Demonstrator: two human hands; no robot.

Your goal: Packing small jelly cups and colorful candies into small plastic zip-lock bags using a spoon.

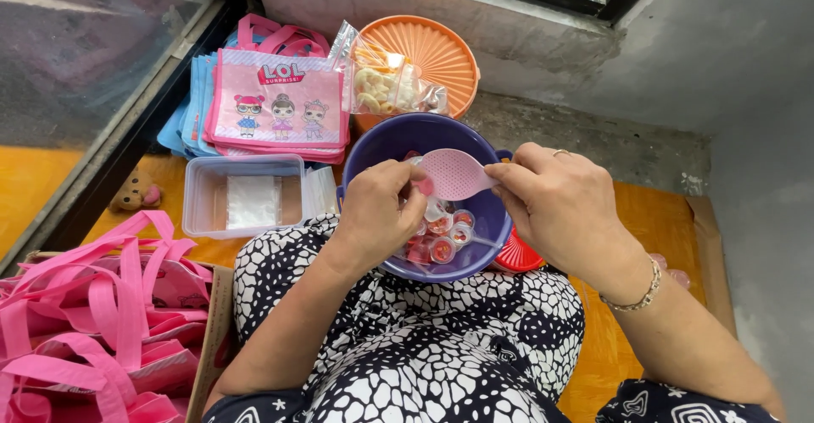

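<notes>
- Here, a pink slotted scoop [455,174] is held over a purple bowl [383,145] that rests on the lap, and the bowl contains small jelly cups [443,235] with red lids.
- The right hand [560,207] is closed around the handle end of the scoop.
- The left hand [379,209] is curled at the near rim, with its fingers bent down among the cups; it cannot be told whether a cup is pinched.
- The step would be done well, it is judged, if the scoop is kept level and low inside the bowl, so that no cup rolls out.
- The long axis of the scoop runs left to right, with the head pointed to the person's left and the handle to the right.
</notes>
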